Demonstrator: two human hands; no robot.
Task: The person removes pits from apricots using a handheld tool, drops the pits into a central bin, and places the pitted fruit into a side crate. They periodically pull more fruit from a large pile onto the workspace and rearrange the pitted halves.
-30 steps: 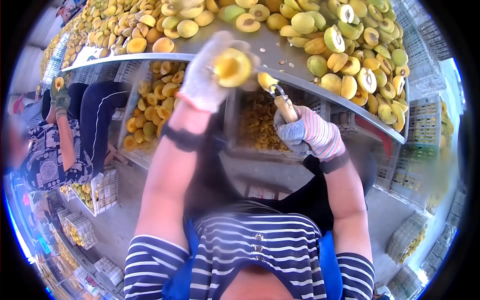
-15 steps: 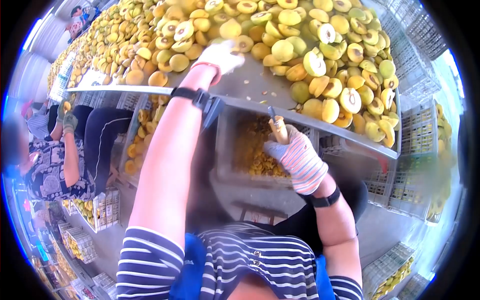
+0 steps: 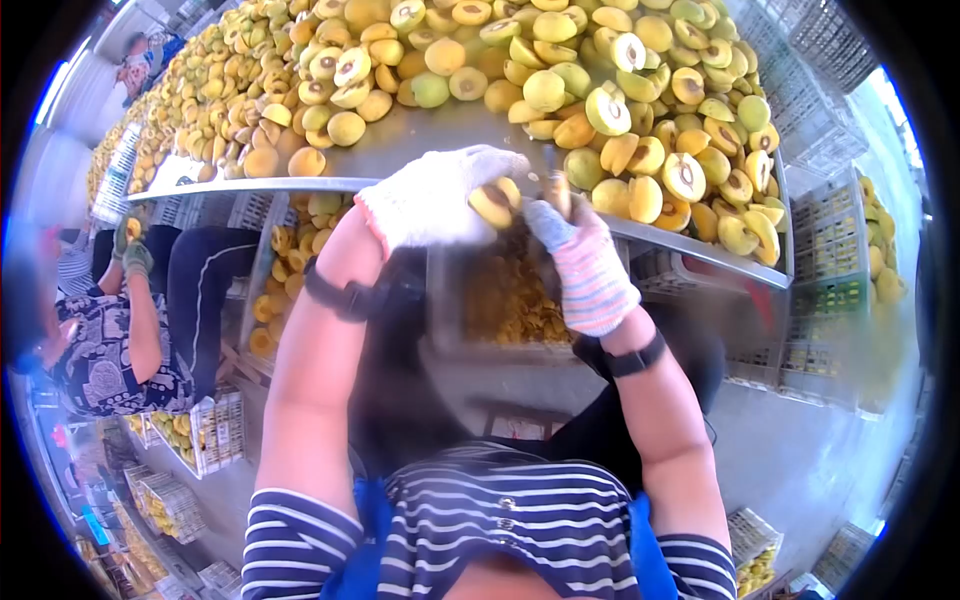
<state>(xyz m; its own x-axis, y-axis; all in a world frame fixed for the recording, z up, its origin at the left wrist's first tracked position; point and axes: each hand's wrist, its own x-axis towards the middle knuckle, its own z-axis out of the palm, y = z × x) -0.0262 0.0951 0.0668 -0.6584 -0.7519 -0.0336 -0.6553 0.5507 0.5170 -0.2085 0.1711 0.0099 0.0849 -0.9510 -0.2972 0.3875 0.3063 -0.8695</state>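
My left hand (image 3: 432,198), in a white knit glove, is closed on a halved yellow peach (image 3: 494,204) with its brown centre showing. In my right hand (image 3: 592,270), which wears a striped glove, is a wooden-handled pitting tool (image 3: 558,194), its metal tip blurred. Hands and fruit are close together over the near edge of the metal table (image 3: 420,150). Beyond them lies a large heap of halved yellow peaches (image 3: 545,90). Under my hands a bin (image 3: 450,345) holds yellow and brown scraps (image 3: 520,312).
At the left another person (image 3: 115,335) sits with gloved hands round a piece of fruit. A crate of peach halves (image 3: 262,310) stands left of the bin. Stacked plastic crates (image 3: 825,270) stand at the right, and more crates (image 3: 215,435) are on the floor.
My left hand has come back from the heap toward my right hand and now holds a peach half. The right hand has moved slightly up with the pitting tool.
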